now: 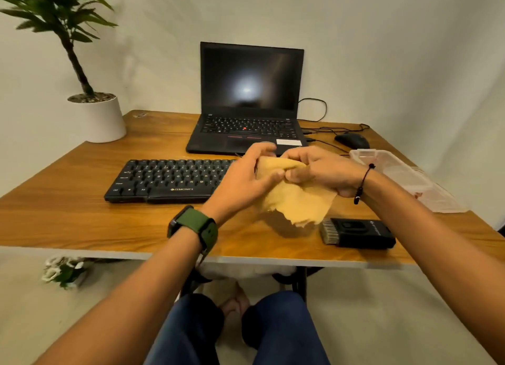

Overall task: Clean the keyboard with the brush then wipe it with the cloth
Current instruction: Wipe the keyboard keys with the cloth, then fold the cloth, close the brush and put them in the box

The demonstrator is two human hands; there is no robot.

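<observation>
While both forearms reach in from the bottom of the frame and meet at its centre, the left hand (243, 179) and right hand (322, 170) each pinch the top edge of the yellow cloth (297, 201), thumbs and curled fingers almost touching one another. Each grip is clenched on the fabric, held above the table (82, 222); the rest of the cloth hangs loose below the hands, its ragged lower edge just above the wood. Behind and left of the hands lies the black keyboard (169, 180), its right end hidden by the left hand. At lower right of the cloth, the brush (358, 233) rests flat on the table, bristles at its left end. A laptop (248, 102) stands open behind the keyboard.
</observation>
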